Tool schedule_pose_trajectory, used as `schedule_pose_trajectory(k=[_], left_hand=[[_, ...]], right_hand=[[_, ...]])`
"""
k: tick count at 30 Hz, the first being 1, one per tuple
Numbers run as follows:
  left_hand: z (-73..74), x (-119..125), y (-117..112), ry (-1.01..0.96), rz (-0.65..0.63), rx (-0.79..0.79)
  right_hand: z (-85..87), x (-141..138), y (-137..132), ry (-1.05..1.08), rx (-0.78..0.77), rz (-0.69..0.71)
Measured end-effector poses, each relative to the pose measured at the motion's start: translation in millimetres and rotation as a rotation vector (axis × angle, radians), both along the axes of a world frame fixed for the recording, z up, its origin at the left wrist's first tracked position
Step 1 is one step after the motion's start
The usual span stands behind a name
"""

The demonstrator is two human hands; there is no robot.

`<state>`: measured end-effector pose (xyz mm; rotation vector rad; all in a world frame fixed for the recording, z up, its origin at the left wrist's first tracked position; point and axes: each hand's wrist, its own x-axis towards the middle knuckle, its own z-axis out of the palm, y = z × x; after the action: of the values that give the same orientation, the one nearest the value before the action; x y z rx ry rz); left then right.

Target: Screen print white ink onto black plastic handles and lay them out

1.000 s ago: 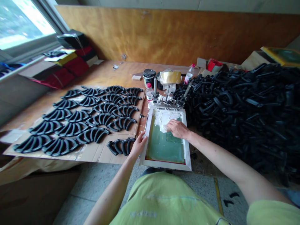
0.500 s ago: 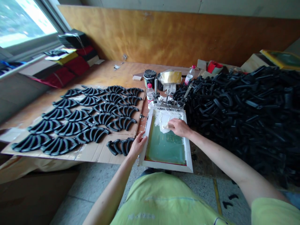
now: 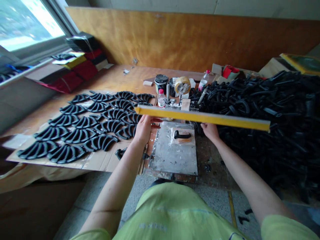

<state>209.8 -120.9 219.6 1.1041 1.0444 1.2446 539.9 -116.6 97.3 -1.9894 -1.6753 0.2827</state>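
Note:
A screen-printing frame is tilted up and seen nearly edge-on as a long yellow bar [image 3: 202,117] across the middle. Below it lies a grey metal plate [image 3: 175,156], where a curved black handle-like piece [image 3: 183,135] rests in a small holder. My left hand [image 3: 144,129] is at the plate's upper left, under the bar's left end, fingers stretched toward the right and partly hidden. My right hand [image 3: 210,132] is just right of the plate, beside the black pile. Its fingers are curled, and what they hold, if anything, is unclear.
Rows of curved black pieces [image 3: 66,151] lie fanned on cardboard [image 3: 100,160] at left. A large pile of black pieces [image 3: 262,106] covers the right. Paint pots [image 3: 161,83], capped bottles [image 3: 161,98] and a tape roll [image 3: 182,86] stand behind the frame.
The frame has swung up from flat, uncovering the plate and the black piece. My right hand has left the white-coated mesh and moved right; my left hand has moved farther forward.

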Motion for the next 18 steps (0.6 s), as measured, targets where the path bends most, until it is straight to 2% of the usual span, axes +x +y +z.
schedule_pose_trajectory(k=[2,4,6,10,11,12,14,16,18], left_hand=[[-0.4,6.8,8.8,0.007,0.028,-0.007],[-12.2,9.9,4.7,-0.011,0.081,-0.015],[-33.4,11.5,-13.9,0.003,0.061,-0.092],[-82.7,18.6,-72.4,0.049,-0.25,-0.474],[-93.1,19.7,-84.9,0.011,-0.266,-0.532],[-102.1,18.7,-94.8,-0.038,-0.225,-0.554],[-116.3,5.8,-107.1,-0.109,-0.061,-0.542],[-127.8,-25.0,-112.6,-0.079,0.113,-0.523],[-140.1,-71.2,-115.9,0.034,0.256,-0.521]], right_hand=[[-19.8,-20.3,-16.9,-0.031,-0.042,0.178],[-26.8,-41.6,-28.2,-0.109,-0.075,0.349],[-20.8,-57.7,-35.2,-0.179,-0.086,0.424],[8.7,-93.2,-52.9,-0.171,-0.009,0.54],[15.5,-107.1,-59.9,-0.164,0.02,0.595],[21.1,-123.1,-67.6,-0.159,0.04,0.653],[27.8,-159.0,-81.8,-0.133,0.065,0.768],[27.6,-195.1,-89.3,-0.077,0.066,0.868],[20.1,-227.9,-87.1,-0.023,0.05,0.936]])
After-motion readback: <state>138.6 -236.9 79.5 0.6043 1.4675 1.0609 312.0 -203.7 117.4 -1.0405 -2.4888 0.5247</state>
